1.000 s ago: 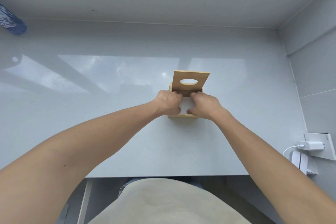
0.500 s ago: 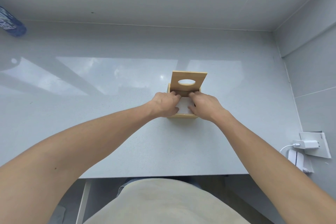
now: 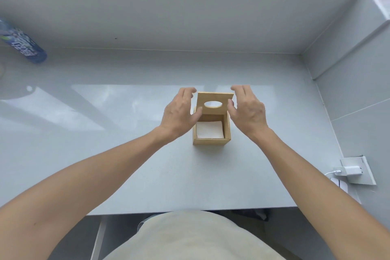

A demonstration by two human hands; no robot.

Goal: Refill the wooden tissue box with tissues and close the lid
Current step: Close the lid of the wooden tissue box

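Countertop (image 3: 147, 175) carries the wooden tissue box (image 3: 211, 141) at its middle, straight ahead of you and between your wrists, with white tissues (image 3: 210, 130) lying low inside it. Its lid (image 3: 214, 103) stands upright off the far wall, its broad face with the oval hole turned toward you, so closing it should mean tipping it forward and down. Your left hand (image 3: 179, 113) and right hand (image 3: 249, 111) flank the lid, fingers loosely spread and grasping nothing; both sit about equally near, just beside its side edges. Whether either thumb touches the lid you cannot tell. The hinge is hidden, and the fingertips blur. A blue bottle (image 3: 22, 45) lies well apart, far left.
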